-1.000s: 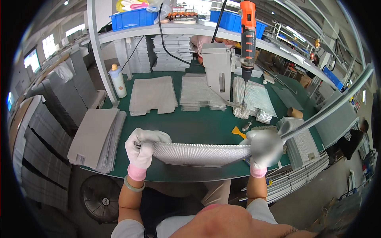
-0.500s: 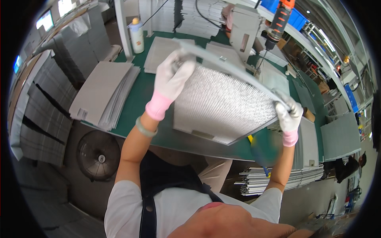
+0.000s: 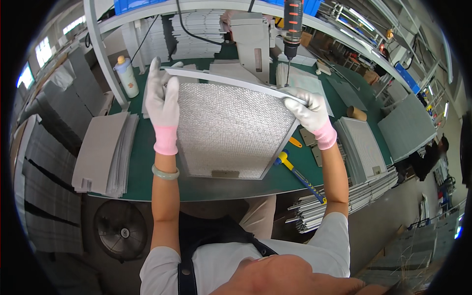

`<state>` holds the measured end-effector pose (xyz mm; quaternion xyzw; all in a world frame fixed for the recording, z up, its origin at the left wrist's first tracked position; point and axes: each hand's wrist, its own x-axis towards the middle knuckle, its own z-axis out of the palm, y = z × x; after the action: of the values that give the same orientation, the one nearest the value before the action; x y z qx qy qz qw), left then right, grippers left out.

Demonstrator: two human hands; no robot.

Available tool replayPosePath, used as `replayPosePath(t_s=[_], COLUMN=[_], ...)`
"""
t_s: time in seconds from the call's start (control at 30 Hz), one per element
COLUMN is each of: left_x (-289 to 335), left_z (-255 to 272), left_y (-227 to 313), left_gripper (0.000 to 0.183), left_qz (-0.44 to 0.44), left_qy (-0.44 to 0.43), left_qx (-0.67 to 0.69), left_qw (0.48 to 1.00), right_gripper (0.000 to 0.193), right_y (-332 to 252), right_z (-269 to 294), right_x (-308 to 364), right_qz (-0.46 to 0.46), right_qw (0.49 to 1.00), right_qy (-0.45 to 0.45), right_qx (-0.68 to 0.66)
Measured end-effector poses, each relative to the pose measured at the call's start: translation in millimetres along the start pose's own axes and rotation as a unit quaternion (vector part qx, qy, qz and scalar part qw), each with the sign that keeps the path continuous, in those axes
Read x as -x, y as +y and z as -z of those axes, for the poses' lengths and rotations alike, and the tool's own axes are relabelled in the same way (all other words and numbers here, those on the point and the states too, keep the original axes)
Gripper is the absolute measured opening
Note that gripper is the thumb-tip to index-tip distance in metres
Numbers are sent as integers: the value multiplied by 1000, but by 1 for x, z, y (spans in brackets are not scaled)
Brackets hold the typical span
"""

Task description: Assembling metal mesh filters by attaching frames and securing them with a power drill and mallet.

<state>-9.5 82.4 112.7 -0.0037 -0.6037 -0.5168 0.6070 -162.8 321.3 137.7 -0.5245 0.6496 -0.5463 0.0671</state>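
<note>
A framed metal mesh filter panel (image 3: 233, 128) stands tilted between my hands over the green-topped bench. My left hand (image 3: 163, 101), in a white glove with a pink cuff, grips its upper left corner, with the thumb on the near side. At the upper right corner my right hand (image 3: 309, 110), gloved alike, is closed round the light grey frame edge. To the right of the panel, partly under my right forearm, lies a hammer (image 3: 300, 177) with a blue and yellow handle. A small orange-yellow tool (image 3: 295, 142) lies close to it.
Flat grey panels (image 3: 101, 152) are stacked at the left, and mesh panels (image 3: 364, 147) at the right. A power screwdriver (image 3: 293, 29) hangs above the bench's far side. A bottle (image 3: 127, 76) stands at the back left, a cardboard tube (image 3: 356, 113) at the right. A fan (image 3: 120, 228) sits below the bench.
The panel has turned from a steep slant to nearly level along its top edge, its right end rising. Both hands keep hold of it. The hammer shows more clearly now.
</note>
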Motion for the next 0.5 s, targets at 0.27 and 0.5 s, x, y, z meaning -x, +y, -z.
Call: replayPosePath(t_s=[0.27,0.5], left_x=[4,6], left_z=[-14,-10], left_y=[1,2], left_gripper=[29,27], left_qz=[7,4], left_qy=[193,175], left_qx=[-70,-29], left_qw=[979,984], right_gripper=[29,26], right_y=[0,-5], right_z=[-2,-6], right_x=[1,0], right_qz=[-9,22], right_qw=[1000,1000], right_qy=[-9,16], right_qx=[-20,-8])
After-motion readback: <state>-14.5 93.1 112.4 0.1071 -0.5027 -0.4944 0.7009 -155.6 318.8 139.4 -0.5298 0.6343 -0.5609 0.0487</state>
